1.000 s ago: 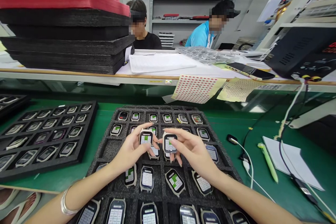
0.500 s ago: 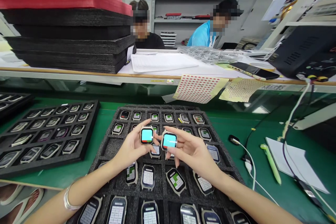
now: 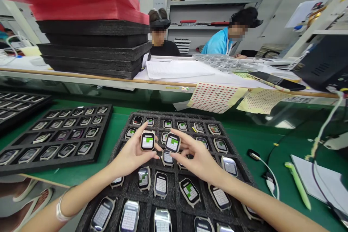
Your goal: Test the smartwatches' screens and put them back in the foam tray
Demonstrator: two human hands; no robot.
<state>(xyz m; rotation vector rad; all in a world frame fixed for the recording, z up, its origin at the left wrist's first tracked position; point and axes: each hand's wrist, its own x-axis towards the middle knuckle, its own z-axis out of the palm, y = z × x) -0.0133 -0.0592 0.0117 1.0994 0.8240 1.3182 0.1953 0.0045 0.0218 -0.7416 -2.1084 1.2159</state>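
My left hand (image 3: 133,156) grips a small smartwatch body (image 3: 147,141) whose screen shows white with a green patch. My right hand (image 3: 195,157) pinches a second watch body (image 3: 172,142) beside it, tilted slightly, with the same kind of screen. Both are held just above a black foam tray (image 3: 119,145) on the green bench, whose pockets hold several more lit watch bodies. A silver bracelet (image 3: 60,212) sits on my left wrist.
A second black foam tray (image 3: 103,141) of watch bodies lies to the left. A tall stack of black and red foam trays (image 3: 92,43) stands on the raised shelf. Sticker sheets (image 3: 216,98) hang off its edge. A green pen (image 3: 297,185), white cable and paper lie right. Two people sit behind.
Both watch screens went from white grids to solid cyan, then to white with a green patch. My head moved, shifting the view left; the hands stayed together above the tray.
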